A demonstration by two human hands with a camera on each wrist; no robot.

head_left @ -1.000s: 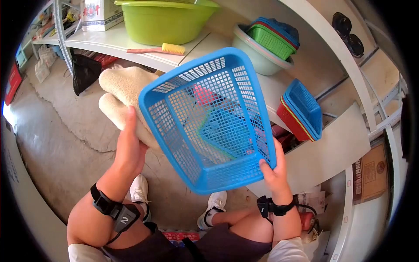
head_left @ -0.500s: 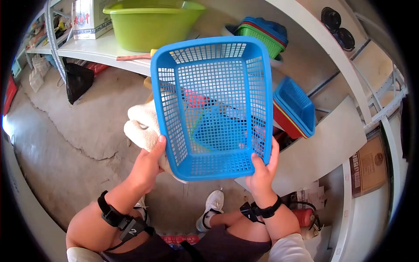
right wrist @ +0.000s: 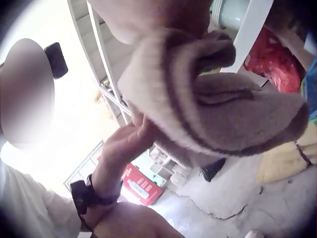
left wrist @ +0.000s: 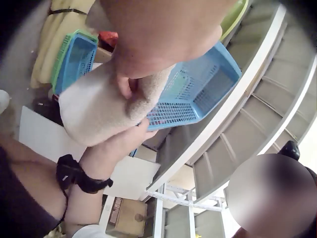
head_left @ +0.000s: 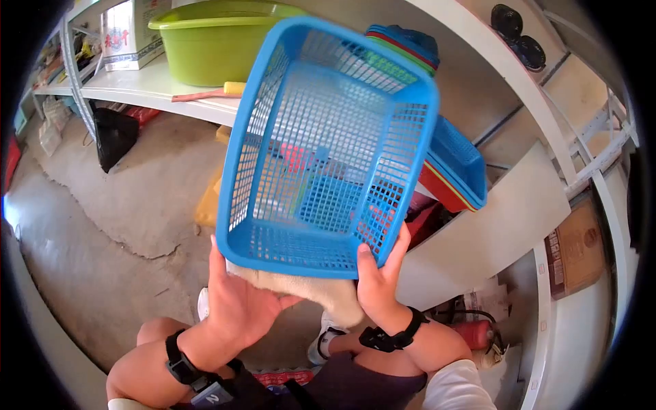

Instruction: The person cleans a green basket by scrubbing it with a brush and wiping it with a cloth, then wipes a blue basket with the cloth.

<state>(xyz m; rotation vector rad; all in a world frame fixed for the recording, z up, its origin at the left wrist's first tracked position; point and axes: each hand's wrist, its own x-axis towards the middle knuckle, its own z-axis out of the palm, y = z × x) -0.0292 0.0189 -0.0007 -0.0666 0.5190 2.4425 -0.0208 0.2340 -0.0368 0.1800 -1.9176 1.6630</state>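
A blue mesh basket (head_left: 321, 270) is tilted with its open side facing me in the head view. My right hand (head_left: 381, 285) grips its lower right corner, thumb over the rim. Under the bottom edge hangs a beige cloth (head_left: 320, 289). My left hand (head_left: 242, 307) is at the lower left, thumb pointing up beside the basket. The left wrist view shows the left hand's (left wrist: 166, 37) fingers curled into the cloth (left wrist: 91, 106), against the basket (left wrist: 208, 94). In the right wrist view the folded cloth (right wrist: 198, 119) hides the basket.
A green tub (head_left: 212, 51) and a yellow-headed brush (head_left: 232, 89) stand on the shelf at the upper left. Stacked baskets (head_left: 458, 160) are at the right. A black bag (head_left: 115, 137) hangs beside the shelf leg; lower right are a carton (head_left: 577, 249) and a red extinguisher (head_left: 473, 335).
The basket has tilted the other way and moved slightly up and left. The cloth has passed from its left side to below its bottom edge, the left hand moving lower.
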